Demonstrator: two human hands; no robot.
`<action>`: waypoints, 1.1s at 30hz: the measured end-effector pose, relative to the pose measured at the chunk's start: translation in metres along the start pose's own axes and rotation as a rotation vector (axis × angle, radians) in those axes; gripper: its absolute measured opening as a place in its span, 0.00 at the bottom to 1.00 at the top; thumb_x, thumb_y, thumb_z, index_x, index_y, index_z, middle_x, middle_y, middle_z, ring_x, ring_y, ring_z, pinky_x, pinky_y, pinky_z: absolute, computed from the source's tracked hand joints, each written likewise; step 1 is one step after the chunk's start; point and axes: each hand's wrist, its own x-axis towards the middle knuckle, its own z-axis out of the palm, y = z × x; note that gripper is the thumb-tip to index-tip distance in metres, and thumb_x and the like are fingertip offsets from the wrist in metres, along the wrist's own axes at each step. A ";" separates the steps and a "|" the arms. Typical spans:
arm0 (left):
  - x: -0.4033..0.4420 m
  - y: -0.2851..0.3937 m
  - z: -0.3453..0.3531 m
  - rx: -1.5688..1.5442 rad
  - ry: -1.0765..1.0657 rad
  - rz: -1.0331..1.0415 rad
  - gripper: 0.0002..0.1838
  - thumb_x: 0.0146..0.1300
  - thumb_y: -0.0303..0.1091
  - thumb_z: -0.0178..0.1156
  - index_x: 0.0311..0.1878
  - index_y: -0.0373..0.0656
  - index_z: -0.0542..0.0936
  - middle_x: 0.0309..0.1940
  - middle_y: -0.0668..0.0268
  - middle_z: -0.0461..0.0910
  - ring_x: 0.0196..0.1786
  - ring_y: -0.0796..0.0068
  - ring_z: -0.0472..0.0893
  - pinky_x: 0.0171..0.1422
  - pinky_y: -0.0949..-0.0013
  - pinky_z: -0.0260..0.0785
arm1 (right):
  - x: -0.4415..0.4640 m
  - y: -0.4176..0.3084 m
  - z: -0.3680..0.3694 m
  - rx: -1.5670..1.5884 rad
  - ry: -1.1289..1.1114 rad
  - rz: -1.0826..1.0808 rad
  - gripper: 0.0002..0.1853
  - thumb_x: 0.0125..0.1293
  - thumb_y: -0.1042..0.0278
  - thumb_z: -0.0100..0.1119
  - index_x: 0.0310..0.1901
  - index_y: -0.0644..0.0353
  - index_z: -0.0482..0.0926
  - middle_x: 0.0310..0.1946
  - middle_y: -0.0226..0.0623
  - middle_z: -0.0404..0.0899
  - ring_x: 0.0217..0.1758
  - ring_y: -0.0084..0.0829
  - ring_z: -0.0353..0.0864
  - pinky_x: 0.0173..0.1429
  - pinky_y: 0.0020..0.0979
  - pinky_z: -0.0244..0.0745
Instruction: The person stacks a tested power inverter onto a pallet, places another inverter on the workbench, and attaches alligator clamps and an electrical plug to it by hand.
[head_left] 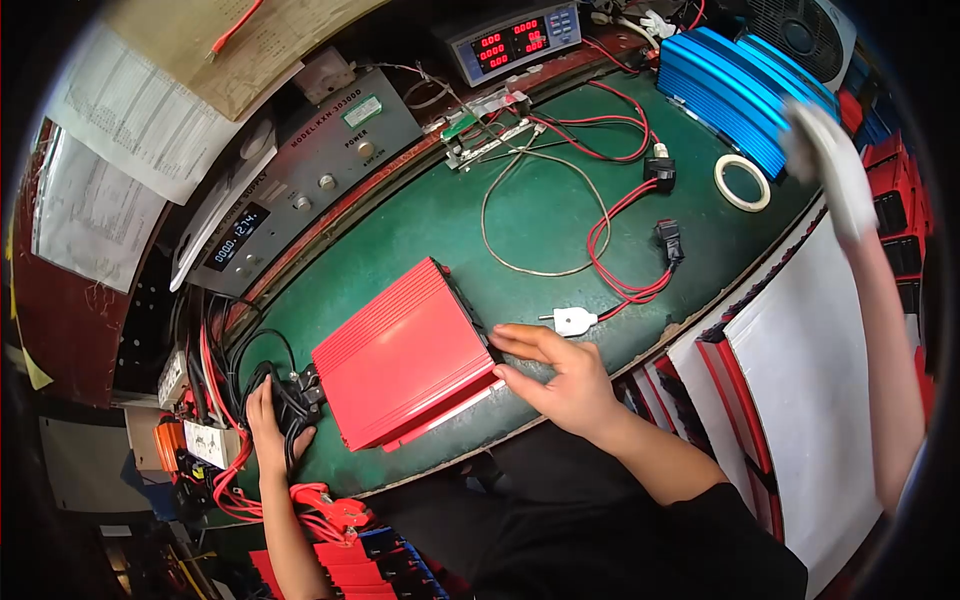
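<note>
A red ribbed metal box (400, 360) lies flat on the green bench top (420, 225). My right hand (560, 375) is at the box's right end, thumb and fingers apart, with the fingertips by its dark end face. On the other side, my left hand (270, 425) has its fingers around black cables (290, 395) beside the black connectors at the box's left end. A white plug (574, 321) on red wires lies to the right of the box.
Behind stand a power supply (300, 185) and a meter with red digits (515, 45). Blue ribbed boxes (725, 95) and a tape roll (742, 183) are at the back right. Another person's gloved hand (830, 165) reaches in at right. Red clamps (335, 510) hang at the front edge.
</note>
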 end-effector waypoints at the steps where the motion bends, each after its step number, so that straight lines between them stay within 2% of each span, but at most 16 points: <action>1: 0.000 0.000 0.000 -0.011 0.004 0.003 0.66 0.47 0.61 0.78 0.85 0.36 0.62 0.71 0.43 0.71 0.74 0.37 0.70 0.83 0.42 0.59 | -0.001 0.001 0.000 -0.007 0.009 -0.004 0.24 0.68 0.73 0.77 0.64 0.67 0.83 0.56 0.50 0.92 0.61 0.39 0.93 0.63 0.35 0.89; 2: 0.000 0.001 0.000 -0.023 0.007 0.008 0.66 0.45 0.57 0.80 0.85 0.35 0.63 0.71 0.43 0.71 0.74 0.37 0.70 0.83 0.42 0.59 | -0.002 0.002 0.001 -0.016 0.018 -0.007 0.24 0.68 0.72 0.78 0.64 0.67 0.83 0.56 0.50 0.92 0.60 0.39 0.94 0.62 0.35 0.90; 7: -0.001 0.002 0.000 -0.026 0.004 0.000 0.66 0.49 0.66 0.77 0.85 0.35 0.62 0.72 0.41 0.71 0.75 0.36 0.69 0.84 0.41 0.56 | -0.004 0.008 0.005 -0.029 0.075 -0.048 0.23 0.67 0.70 0.78 0.61 0.68 0.85 0.54 0.49 0.93 0.56 0.40 0.95 0.59 0.36 0.91; 13: -0.002 0.000 0.001 -0.017 -0.001 -0.005 0.66 0.49 0.65 0.77 0.85 0.35 0.62 0.72 0.42 0.70 0.75 0.36 0.68 0.84 0.41 0.57 | -0.004 0.005 -0.001 -0.085 0.015 -0.076 0.19 0.68 0.68 0.77 0.57 0.64 0.87 0.46 0.43 0.92 0.45 0.40 0.94 0.51 0.38 0.89; 16: -0.002 0.000 0.001 -0.033 -0.009 -0.030 0.66 0.46 0.60 0.78 0.86 0.37 0.62 0.73 0.43 0.70 0.76 0.36 0.68 0.84 0.41 0.57 | 0.003 -0.005 -0.026 -0.351 0.019 -0.352 0.17 0.66 0.70 0.76 0.56 0.61 0.89 0.46 0.40 0.91 0.46 0.39 0.91 0.52 0.38 0.87; 17: 0.000 0.004 -0.001 -0.058 -0.007 -0.032 0.66 0.43 0.54 0.80 0.86 0.38 0.62 0.73 0.44 0.70 0.76 0.36 0.68 0.84 0.41 0.57 | 0.005 -0.005 -0.037 -0.387 0.019 -0.374 0.18 0.63 0.70 0.76 0.55 0.59 0.89 0.47 0.39 0.90 0.47 0.39 0.90 0.54 0.39 0.86; 18: -0.001 0.005 -0.002 -0.053 -0.010 -0.035 0.66 0.43 0.54 0.80 0.86 0.38 0.62 0.73 0.43 0.70 0.76 0.36 0.68 0.84 0.41 0.57 | 0.009 -0.013 -0.051 -0.500 0.000 -0.385 0.21 0.61 0.69 0.77 0.57 0.60 0.88 0.51 0.38 0.88 0.52 0.40 0.87 0.57 0.42 0.83; 20: 0.000 0.006 -0.001 -0.046 -0.008 -0.036 0.66 0.43 0.54 0.80 0.86 0.38 0.62 0.73 0.43 0.70 0.77 0.36 0.67 0.85 0.41 0.57 | 0.020 -0.027 -0.075 -0.689 -0.076 -0.327 0.25 0.60 0.67 0.77 0.60 0.59 0.86 0.54 0.37 0.84 0.57 0.41 0.84 0.63 0.43 0.78; 23: 0.000 0.005 -0.001 -0.045 -0.017 -0.052 0.67 0.45 0.60 0.79 0.86 0.37 0.62 0.73 0.42 0.70 0.77 0.35 0.67 0.85 0.41 0.56 | 0.018 -0.017 -0.090 -0.841 -0.181 -0.197 0.24 0.61 0.66 0.77 0.59 0.57 0.86 0.55 0.36 0.82 0.58 0.42 0.81 0.65 0.43 0.73; 27: 0.000 0.002 0.002 -0.039 -0.008 -0.040 0.68 0.49 0.69 0.75 0.86 0.36 0.61 0.73 0.41 0.70 0.77 0.34 0.67 0.84 0.39 0.55 | 0.027 -0.010 -0.088 -0.790 -0.243 -0.217 0.16 0.63 0.66 0.75 0.51 0.56 0.85 0.48 0.34 0.82 0.56 0.41 0.82 0.63 0.43 0.73; 29: 0.001 0.003 0.001 -0.045 -0.011 -0.040 0.67 0.49 0.70 0.75 0.86 0.36 0.62 0.73 0.41 0.70 0.77 0.34 0.67 0.85 0.40 0.55 | 0.042 -0.004 -0.084 -0.662 -0.261 -0.275 0.13 0.65 0.65 0.74 0.48 0.56 0.84 0.45 0.34 0.82 0.55 0.41 0.84 0.61 0.43 0.74; 33: 0.002 0.003 0.001 -0.057 -0.013 -0.035 0.67 0.50 0.70 0.75 0.86 0.36 0.62 0.73 0.42 0.70 0.77 0.35 0.67 0.85 0.40 0.55 | 0.089 0.001 -0.074 -0.528 -0.410 -0.253 0.11 0.68 0.63 0.72 0.48 0.57 0.85 0.42 0.39 0.84 0.50 0.48 0.87 0.54 0.48 0.79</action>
